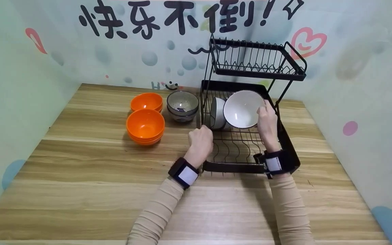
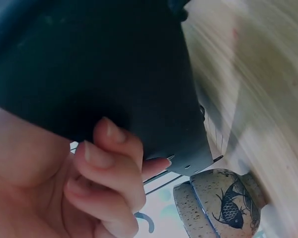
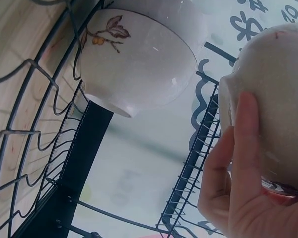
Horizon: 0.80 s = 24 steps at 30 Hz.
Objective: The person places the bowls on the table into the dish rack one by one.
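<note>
My right hand (image 1: 267, 124) grips a white bowl (image 1: 243, 109) by its right side, with the bowl's inside facing the head camera. In the right wrist view, fingers (image 3: 246, 144) lie against the outside of that bowl near its foot. It is held over the lower tier of a black dish rack (image 1: 233, 167). Tilted on its side in this tier is another white bowl (image 1: 217, 114), with a leafy branch pattern in the right wrist view. My left hand (image 1: 201, 141) holds the rack's left edge, its fingers (image 2: 109, 183) curled at the black side wall.
Left of the rack stand stacked grey speckled bowls (image 1: 183, 102); a dark fish decorates one in the left wrist view. Orange bowls (image 1: 145, 124) stand in two stacks farther left. The rack's upper tier (image 1: 254, 58) overhangs the back, near the printed wall (image 1: 168, 61).
</note>
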Available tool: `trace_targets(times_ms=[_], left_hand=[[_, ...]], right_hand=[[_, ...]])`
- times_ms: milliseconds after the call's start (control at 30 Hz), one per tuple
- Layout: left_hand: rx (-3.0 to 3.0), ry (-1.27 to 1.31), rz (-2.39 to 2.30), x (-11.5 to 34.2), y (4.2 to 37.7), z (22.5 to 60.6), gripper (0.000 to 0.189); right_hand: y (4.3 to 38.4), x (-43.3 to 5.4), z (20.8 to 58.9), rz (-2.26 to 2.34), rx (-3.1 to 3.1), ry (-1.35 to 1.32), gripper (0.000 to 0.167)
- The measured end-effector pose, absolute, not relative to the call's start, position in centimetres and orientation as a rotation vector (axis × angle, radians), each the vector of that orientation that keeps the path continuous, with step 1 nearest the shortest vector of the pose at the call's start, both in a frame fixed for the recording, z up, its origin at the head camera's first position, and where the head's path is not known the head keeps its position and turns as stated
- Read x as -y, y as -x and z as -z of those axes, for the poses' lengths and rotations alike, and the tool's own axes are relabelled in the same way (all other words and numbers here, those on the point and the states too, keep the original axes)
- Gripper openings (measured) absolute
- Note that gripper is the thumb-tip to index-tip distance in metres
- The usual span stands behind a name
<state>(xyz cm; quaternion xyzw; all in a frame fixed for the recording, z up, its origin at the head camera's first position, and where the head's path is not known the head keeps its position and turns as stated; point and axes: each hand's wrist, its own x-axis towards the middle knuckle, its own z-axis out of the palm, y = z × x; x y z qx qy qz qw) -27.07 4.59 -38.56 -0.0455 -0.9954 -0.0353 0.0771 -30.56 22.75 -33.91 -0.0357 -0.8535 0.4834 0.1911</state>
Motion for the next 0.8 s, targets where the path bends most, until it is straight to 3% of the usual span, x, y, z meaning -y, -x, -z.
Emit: trace_targets(times_ms=[267, 467, 600, 800], left_hand=[[3.048, 0.065, 0.191, -5.1, 27.2, 39.1, 0.048], [3.043, 0.028, 0.219, -5.3, 27.4, 39.4, 0.049], [3.033, 0.0, 0.21, -5.4, 27.4, 39.5, 0.046], [3.038, -0.021, 0.186, -5.7, 27.4, 39.5, 0.055]], right_hand=[[30.4, -23.2, 33.8, -1.386, 2.414, 0.108, 0.053], [30.6, -23.6, 33.6, -1.42, 2.418, 0.099, 0.055], [30.7, -23.8, 33.5, -1.45, 2.392, 0.074, 0.048], [30.8, -24.3, 33.1, -1.379, 2.432, 0.093, 0.044]])
